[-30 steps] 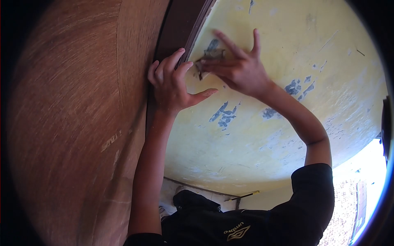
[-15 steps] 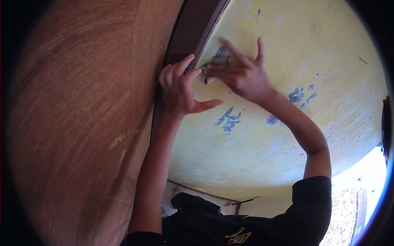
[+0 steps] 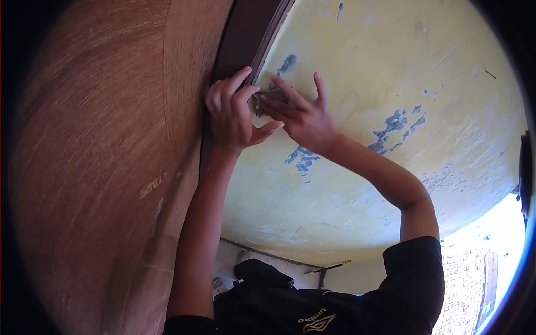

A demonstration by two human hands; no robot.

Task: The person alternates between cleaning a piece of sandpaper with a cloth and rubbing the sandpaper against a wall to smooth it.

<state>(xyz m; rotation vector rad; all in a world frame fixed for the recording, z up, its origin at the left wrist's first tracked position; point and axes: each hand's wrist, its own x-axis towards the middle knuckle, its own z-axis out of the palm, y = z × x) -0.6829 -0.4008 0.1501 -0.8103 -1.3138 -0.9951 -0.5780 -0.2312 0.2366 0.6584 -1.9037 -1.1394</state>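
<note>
My left hand rests against the dark brown door frame, its fingers curved and apart near the frame's edge, the thumb stretched out toward the wall. Close beside it, my right hand presses a small grey-brown piece that looks like sandpaper against the yellow wall, right by the frame. Some fingers of this hand are raised off the piece, and the others partly cover it. A grey patch of bare wall shows just above.
A brown wooden door panel fills the left side. More peeled grey patches mark the wall to the right. Below, a thin yellow-and-black stick is by the wall's base. Bright light comes from an opening at lower right.
My right hand has moved left and slightly down with the sandpaper, nearer to the left hand. The whole view has shifted a little; my left hand stays at the frame.
</note>
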